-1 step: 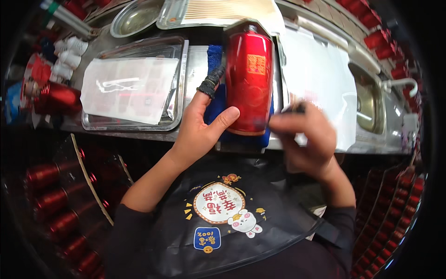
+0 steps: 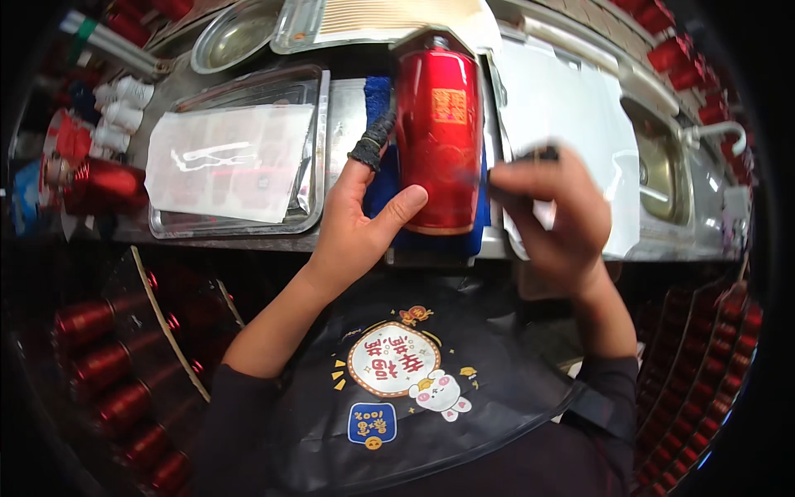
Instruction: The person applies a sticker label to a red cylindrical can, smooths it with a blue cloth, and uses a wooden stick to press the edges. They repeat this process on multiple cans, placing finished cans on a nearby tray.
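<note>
A glossy red bottle with a gold square emblem lies with its neck away from me over a blue towel. My left hand grips its left side, thumb on top near the lower end; dark tape wraps one finger. Some of that hand's fingers are hidden behind the bottle. My right hand is at the bottle's lower right side, fingers pinched together and blurred. A small dark tip shows between that pinch and the bottle, too smeared to name.
On the left stands a metal tray bearing a white sheet. White sheeting covers the counter on the right, before a sink. A metal bowl sits at the back. Red bottles stand racked below on both sides.
My right hand has shifted slightly up and to the right beside the bottle. The left hand keeps its hold on the bottle. The whole view has moved a little.
</note>
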Available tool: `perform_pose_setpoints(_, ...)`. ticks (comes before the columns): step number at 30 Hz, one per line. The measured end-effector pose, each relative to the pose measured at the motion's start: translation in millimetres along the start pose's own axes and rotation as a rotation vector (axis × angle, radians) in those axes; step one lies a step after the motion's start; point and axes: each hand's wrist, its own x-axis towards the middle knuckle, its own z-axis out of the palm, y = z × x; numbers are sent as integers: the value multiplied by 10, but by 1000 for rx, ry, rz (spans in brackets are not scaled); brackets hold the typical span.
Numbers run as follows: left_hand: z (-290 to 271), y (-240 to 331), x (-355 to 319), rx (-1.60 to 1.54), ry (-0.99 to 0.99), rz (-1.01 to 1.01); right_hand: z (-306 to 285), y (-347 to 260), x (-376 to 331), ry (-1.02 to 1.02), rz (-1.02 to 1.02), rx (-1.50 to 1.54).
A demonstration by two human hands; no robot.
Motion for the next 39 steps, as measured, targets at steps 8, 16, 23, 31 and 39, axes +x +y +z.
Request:
perform_pose_setpoints(8,75,-44,9,65,17,15,167,-194,-508,39,42,143)
perform_pose_setpoints(16,85,-12,18,67,45,-6,659,-182,-301,483,683,508)
perform_pose_setpoints(23,55,-36,-26,77,26,-38,405,-207,-290,562,750,704)
perform_pose_setpoints(31,42,-54,18,87,-4,15,494,386,-460,454,961,672)
perform_pose_setpoints(39,-16,-7,-82,237,-125,2,466,434,-444,455,912,467)
